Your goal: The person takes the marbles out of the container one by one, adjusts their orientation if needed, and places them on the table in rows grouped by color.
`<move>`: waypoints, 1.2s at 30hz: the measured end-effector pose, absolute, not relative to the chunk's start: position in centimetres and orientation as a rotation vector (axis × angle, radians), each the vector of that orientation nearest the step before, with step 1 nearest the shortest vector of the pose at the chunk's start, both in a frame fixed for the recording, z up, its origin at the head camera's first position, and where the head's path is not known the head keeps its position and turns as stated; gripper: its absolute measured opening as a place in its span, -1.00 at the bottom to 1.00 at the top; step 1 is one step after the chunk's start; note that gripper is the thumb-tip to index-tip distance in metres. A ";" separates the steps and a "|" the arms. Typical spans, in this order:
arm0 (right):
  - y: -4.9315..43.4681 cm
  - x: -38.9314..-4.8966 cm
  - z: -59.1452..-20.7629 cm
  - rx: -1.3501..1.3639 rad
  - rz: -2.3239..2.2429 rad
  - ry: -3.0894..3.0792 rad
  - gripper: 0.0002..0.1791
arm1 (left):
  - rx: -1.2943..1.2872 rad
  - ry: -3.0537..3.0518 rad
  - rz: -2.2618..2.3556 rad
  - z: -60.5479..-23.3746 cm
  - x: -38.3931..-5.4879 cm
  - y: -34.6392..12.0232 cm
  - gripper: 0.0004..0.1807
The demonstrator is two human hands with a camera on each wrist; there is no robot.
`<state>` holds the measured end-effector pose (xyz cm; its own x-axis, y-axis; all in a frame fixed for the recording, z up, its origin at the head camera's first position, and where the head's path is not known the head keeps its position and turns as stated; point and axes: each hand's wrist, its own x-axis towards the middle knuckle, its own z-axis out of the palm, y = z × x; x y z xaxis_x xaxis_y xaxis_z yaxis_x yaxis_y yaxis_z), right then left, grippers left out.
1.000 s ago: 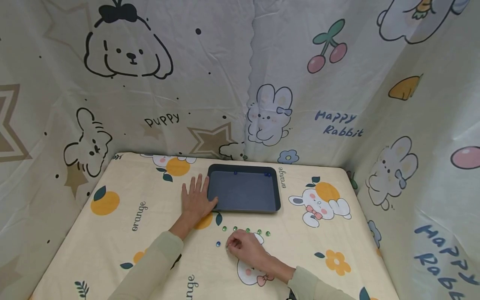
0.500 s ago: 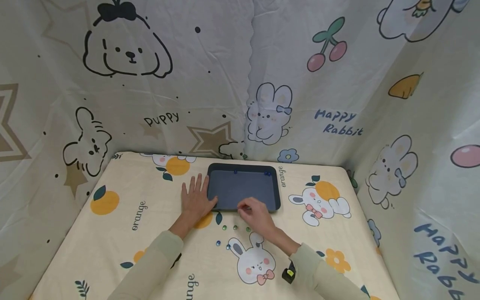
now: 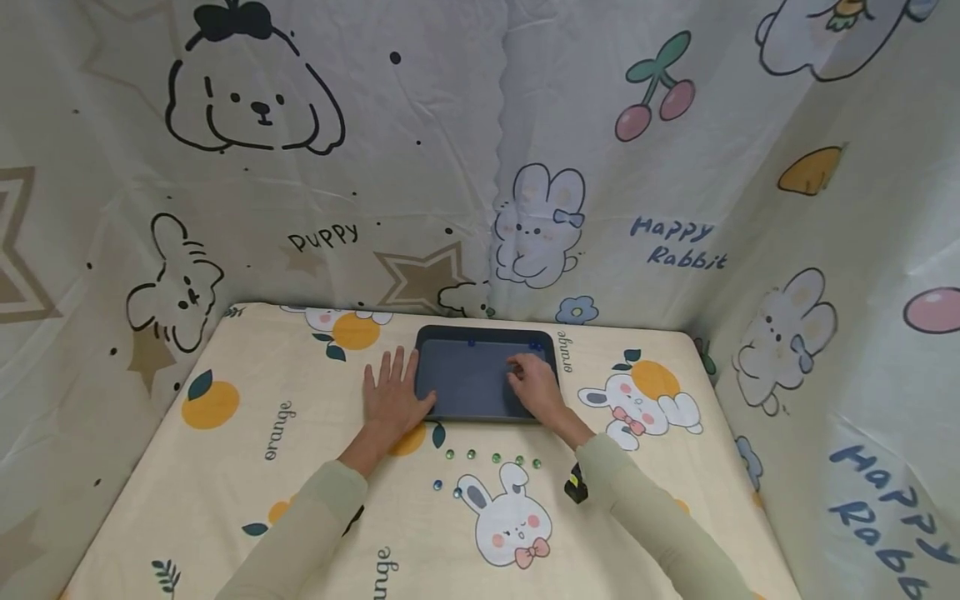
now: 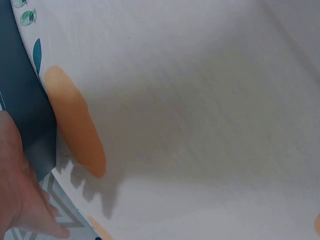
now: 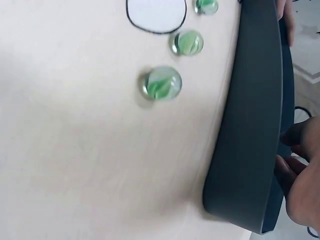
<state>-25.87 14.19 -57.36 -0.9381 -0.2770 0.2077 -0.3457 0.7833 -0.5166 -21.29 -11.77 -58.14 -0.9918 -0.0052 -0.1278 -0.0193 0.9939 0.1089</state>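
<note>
A dark blue-grey tray (image 3: 486,417) lies on the patterned cloth. My left hand (image 3: 393,402) lies flat with spread fingers at its left side, the thumb at the near-left corner. Over the right part of the tray is my right hand (image 3: 536,387), thumb and fingertips pinched together on a marble that the fingers hide. In the right wrist view its fingertips (image 5: 284,172) are just past the tray wall. Several green marbles (image 3: 496,457) form a row in front of the tray. Nearer to me are two blue marbles (image 3: 438,484). Dark blue marbles (image 3: 471,342) lie along the tray's far side.
The cream cloth (image 3: 322,500) with orange and rabbit prints covers the table. Printed curtains (image 3: 420,192) enclose it at the back and both sides. A black wrist device (image 3: 576,485) shows at my right cuff.
My right hand has moved from the blue marbles, across the green row and tray's near rim, to over the tray, uncovering marbles it hid. My left hand has stayed in place.
</note>
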 end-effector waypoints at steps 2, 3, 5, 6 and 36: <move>14.2 -26.5 -57.7 0.464 0.811 -2.863 -0.73 | -0.013 3.015 0.167 -58.2 -21.3 -11.7 0.00; 14.3 -26.9 -57.8 0.446 0.787 -2.867 -0.72 | -0.008 3.019 0.166 -58.2 -21.3 -11.7 0.00; 14.5 -27.6 -58.2 0.415 0.742 -2.876 -0.73 | -0.009 3.024 0.173 -58.2 -21.3 -11.6 0.00; 14.7 -27.9 -58.3 0.397 0.729 -2.880 -0.73 | -0.008 3.027 0.175 -58.2 -21.3 -11.6 0.00; 15.7 -32.0 -58.6 0.483 0.253 -2.856 -0.88 | 0.000 3.016 0.136 -58.3 -21.3 -11.7 -0.02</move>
